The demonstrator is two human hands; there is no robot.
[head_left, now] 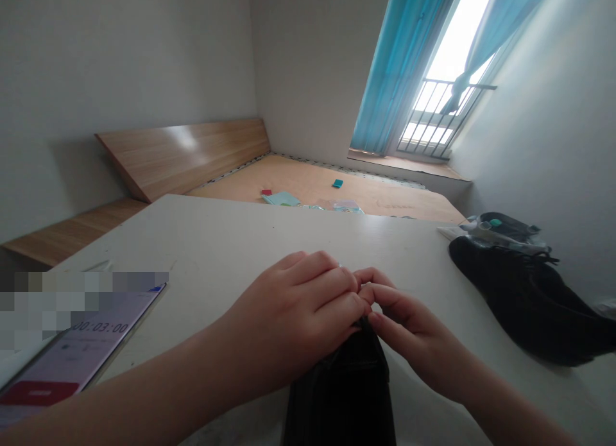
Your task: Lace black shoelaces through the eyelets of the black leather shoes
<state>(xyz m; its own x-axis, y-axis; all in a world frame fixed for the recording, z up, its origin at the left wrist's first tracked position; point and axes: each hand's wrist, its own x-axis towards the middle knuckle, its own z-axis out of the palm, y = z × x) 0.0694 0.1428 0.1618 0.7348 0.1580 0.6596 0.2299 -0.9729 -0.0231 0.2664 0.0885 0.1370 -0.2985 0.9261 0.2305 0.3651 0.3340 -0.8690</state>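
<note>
A black object [341, 394], its details too dark to make out, stands at the bottom centre, nearest to me. Over its far end my left hand [308, 305] is closed, fingers curled, covering much of the top. My right hand [404, 311] meets it from the right, thumb and fingers pinched together at the tip of the black object. The fingertips of both hands touch there, and whatever small part they grip is hidden between them. On the right side of the white table [216, 240] lies a black shoe [520, 298] with laces.
A phone [91, 343] showing a timer lies at the left, partly pixelated. Behind the shoe sits a dark item in clear plastic [510, 228]. Beyond the table is a bed [298, 173] with small packets, a wooden headboard [192, 151] and a curtained window.
</note>
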